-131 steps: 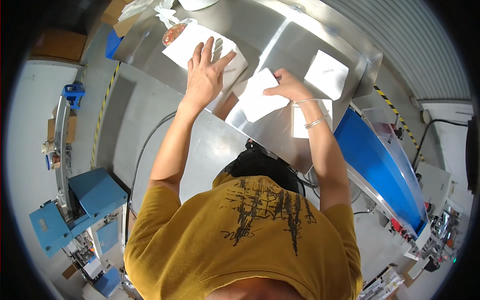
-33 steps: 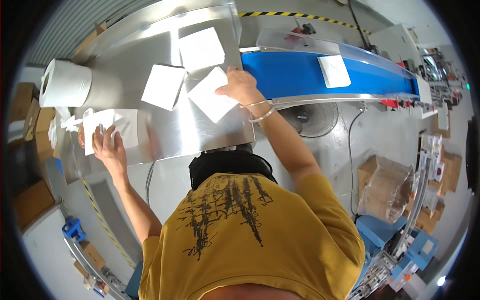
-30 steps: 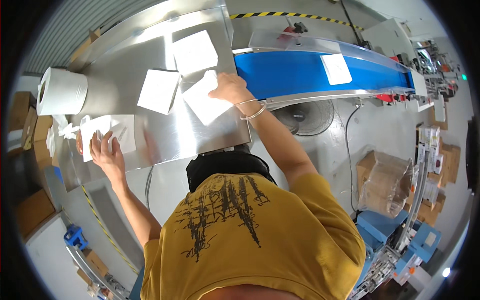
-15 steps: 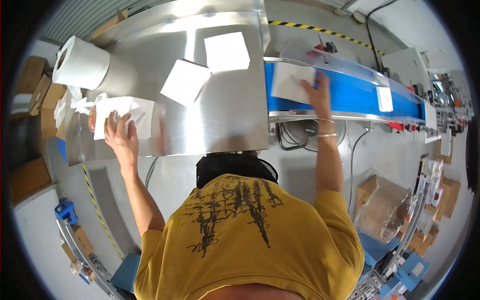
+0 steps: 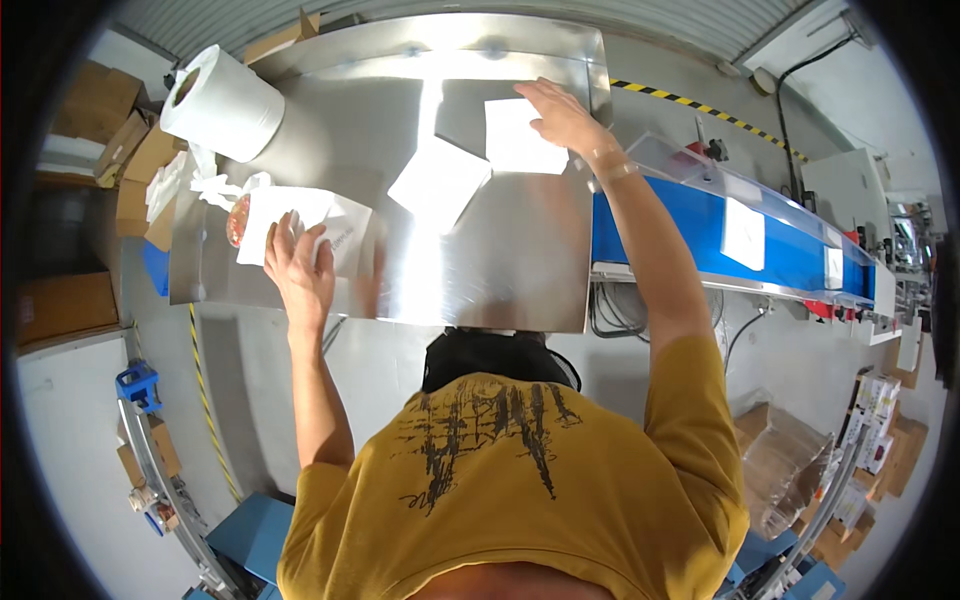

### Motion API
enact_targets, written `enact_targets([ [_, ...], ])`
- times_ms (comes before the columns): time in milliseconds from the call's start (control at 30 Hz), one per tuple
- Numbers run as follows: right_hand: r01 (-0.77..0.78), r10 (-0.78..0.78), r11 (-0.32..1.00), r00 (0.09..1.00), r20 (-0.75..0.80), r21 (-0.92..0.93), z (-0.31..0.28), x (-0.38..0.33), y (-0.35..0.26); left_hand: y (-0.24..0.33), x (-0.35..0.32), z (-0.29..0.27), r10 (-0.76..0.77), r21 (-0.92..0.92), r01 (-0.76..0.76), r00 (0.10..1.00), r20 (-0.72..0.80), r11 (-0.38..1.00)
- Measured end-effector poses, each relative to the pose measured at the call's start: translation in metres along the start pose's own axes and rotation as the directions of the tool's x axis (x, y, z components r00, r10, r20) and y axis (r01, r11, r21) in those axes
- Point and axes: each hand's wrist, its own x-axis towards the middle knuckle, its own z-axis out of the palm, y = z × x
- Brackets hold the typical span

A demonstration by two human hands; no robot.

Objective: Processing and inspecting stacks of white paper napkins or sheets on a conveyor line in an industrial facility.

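Note:
My left hand [image 5: 300, 258] lies on a flat white square packet [image 5: 345, 215] at the left of the metal table, its fingers spread and slightly bent. A round reddish thing [image 5: 237, 222] shows beside that packet's left edge. At the table's far right, my right hand [image 5: 565, 118] reaches over another white square packet [image 5: 520, 148], fingers stretched along its far edge and thumb on top. A third white packet [image 5: 440, 185] lies just left of it, at an angle. Whether the packets have contents is not visible.
A blue conveyor belt [image 5: 680, 225] with a clear side guard runs off to the right. It carries a white packet [image 5: 743, 235] and a smaller-looking one [image 5: 833, 267] farther along. A large white roll [image 5: 225, 105] stands at the far left of the steel table [image 5: 500, 260]. Cardboard boxes [image 5: 150, 170] stand beyond.
My right hand has left the packet on the conveyor and moved left to one on the table. That packet has travelled right along the belt. My left hand stays on its packet.

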Motion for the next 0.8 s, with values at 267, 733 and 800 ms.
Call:
enact_targets([
  [267,-0.361,0.293,0.929,0.586,0.756,-0.080,-0.008,0.051,0.003,0.002,0.003,-0.005,-0.012,-0.032,0.013,0.999,0.032,0.999],
  [733,-0.185,0.088,0.967,0.886,0.455,0.173,-0.009,0.012,-0.047,-0.005,-0.001,-0.005,-0.028,-0.043,0.028,1.000,0.011,0.999],
  [800,-0.269,0.055,0.848,0.902,0.429,0.457,0.005,0.028,-0.069,-0.006,0.001,-0.002,0.002,-0.035,-0.002,1.000,0.000,0.999],
])
